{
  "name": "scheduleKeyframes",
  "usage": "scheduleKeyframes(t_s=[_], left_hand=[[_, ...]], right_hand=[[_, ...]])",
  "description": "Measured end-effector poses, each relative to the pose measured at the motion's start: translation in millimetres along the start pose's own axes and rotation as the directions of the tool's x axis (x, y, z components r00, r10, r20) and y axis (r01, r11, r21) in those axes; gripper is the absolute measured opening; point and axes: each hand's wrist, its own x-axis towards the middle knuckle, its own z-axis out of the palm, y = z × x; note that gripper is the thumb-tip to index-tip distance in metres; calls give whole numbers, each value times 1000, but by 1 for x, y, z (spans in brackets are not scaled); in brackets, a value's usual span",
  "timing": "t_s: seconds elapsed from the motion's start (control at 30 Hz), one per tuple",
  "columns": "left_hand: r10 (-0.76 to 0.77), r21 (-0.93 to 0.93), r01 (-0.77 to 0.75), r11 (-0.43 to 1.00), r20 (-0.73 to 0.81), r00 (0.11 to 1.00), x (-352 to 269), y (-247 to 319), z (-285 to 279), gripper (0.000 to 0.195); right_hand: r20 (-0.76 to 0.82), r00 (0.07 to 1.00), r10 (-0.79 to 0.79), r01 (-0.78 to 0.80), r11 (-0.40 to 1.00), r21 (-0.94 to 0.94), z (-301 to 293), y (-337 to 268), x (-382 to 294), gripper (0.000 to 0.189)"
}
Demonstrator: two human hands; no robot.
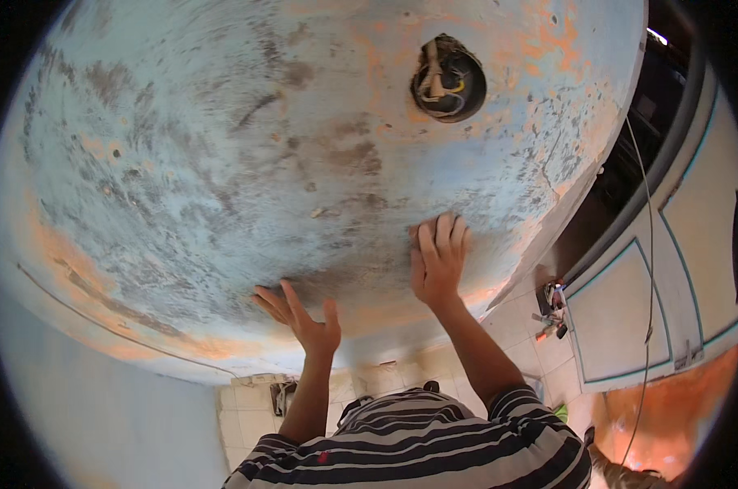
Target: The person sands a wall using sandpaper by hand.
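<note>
A wall with worn blue paint [320,183], dark smudges and orange patches fills most of the view. Near its lower middle, my left hand [305,321] rests with spread fingers against the surface, holding nothing. Farther right and higher, my right hand [439,257] presses on the wall with bent fingers, around what looks like a small brownish piece at its left edge; the fingers mostly hide it. Above that hand is a round recessed box [448,79] with loose wires inside.
A cable [130,339] runs along the wall's lower left. Tools [551,312] lie on the tiled floor [522,339] at right, beside a pale panelled door [620,318]. A hanging cord [650,244] crosses the door. Part of another person [620,470] shows at bottom right.
</note>
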Motion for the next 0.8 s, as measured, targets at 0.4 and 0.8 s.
scheduleKeyframes(t_s=[0.4, 0.8], left_hand=[[250, -251, -183, 951, 270, 930, -49, -50, 2, 100], [382, -412, -237, 880, 315, 869, -58, -88, -2, 102]], right_hand=[[-615, 756, 225, -67, 961, 270, -27, -17, 79, 56], [-341, 438, 832, -473, 536, 699, 37, 77, -8, 55]])
